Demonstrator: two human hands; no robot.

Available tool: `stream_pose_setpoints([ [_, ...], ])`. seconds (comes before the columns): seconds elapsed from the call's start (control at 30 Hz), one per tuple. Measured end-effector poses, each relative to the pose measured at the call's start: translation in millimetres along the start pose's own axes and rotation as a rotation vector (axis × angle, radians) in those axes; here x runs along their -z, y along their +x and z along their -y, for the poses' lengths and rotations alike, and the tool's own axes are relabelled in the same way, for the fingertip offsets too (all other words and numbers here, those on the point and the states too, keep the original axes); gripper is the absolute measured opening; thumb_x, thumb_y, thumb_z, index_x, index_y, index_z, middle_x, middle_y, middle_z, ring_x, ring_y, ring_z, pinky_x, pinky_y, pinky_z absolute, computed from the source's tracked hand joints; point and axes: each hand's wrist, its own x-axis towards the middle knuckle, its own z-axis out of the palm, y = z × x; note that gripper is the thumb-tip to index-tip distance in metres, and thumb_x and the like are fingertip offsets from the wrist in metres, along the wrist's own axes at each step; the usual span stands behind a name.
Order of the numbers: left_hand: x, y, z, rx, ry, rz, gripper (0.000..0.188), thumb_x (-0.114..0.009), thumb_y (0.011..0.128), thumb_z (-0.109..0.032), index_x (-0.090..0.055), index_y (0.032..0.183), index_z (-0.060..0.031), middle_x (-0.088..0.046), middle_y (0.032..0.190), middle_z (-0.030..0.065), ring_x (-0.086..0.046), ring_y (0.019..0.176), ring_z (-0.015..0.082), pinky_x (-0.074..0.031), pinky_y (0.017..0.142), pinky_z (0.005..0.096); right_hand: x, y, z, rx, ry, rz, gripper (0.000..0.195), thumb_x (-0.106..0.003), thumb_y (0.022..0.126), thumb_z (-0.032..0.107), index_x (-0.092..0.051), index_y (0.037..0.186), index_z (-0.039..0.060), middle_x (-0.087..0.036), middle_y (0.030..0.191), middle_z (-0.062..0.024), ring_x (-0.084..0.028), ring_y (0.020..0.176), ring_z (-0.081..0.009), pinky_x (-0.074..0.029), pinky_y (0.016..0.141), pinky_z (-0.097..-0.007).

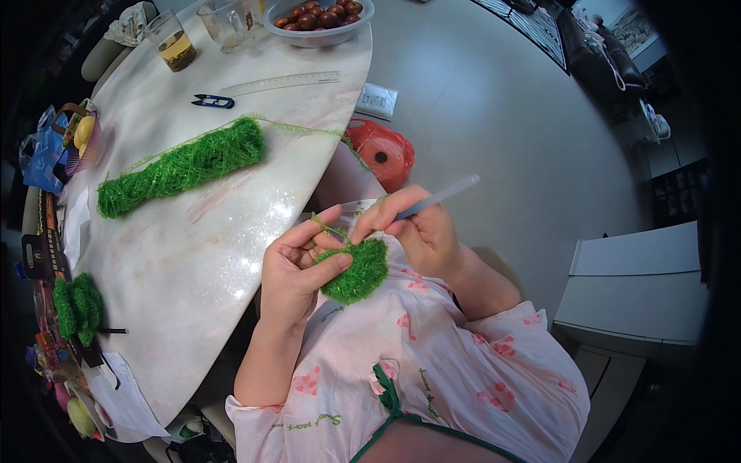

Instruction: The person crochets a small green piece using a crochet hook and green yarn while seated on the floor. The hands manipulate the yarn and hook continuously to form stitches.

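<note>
My left hand pinches a fuzzy green crocheted piece between thumb and fingers, above my lap. A strand of green yarn runs over its raised index finger. In my right hand is a crochet hook with a pale translucent handle; its tip meets the top edge of the piece and is hidden by my fingers. On the marble table lies a long skein of shiny green yarn. From the skein a strand trails over the table edge toward my lap.
Blue thread snips and a clear ruler lie beyond the skein. Farther back are a glass of tea, a glass mug and a bowl of reddish-brown fruit. Green fuzzy pieces and paper sit left. A red plastic bag is beside the table.
</note>
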Motion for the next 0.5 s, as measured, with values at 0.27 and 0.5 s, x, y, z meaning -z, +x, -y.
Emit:
stream_pose_setpoints([
  [0.27, -6, -1, 1, -0.024, 0.100, -0.049, 0.064, -0.068, 0.068, 0.013, -0.046, 0.128, 0.0124, -0.061, 0.080, 0.0026, -0.059, 0.075, 0.0077, -0.047, 0.077, 0.0190, -11, -5, 0, 0.044, -0.053, -0.113, 0.016, -0.043, 0.101, 0.020, -0.042, 0.105, 0.0039, -0.064, 0.095, -0.0195, -0.064, 0.087, -0.0220, -0.050, 0.078, -0.0341],
  [0.5, -11, 4, 7, -0.098, 0.134, -0.012, 0.060, -0.070, 0.072, 0.012, -0.048, 0.127, 0.0103, -0.062, 0.089, 0.0032, -0.060, 0.085, 0.0070, -0.047, 0.082, 0.0213, -29, -8, -6, 0.005, 0.002, -0.346, 0.011, -0.049, 0.098, 0.011, -0.054, 0.102, 0.0019, -0.065, 0.089, -0.0093, -0.061, 0.085, -0.0170, -0.047, 0.076, -0.0285],
])
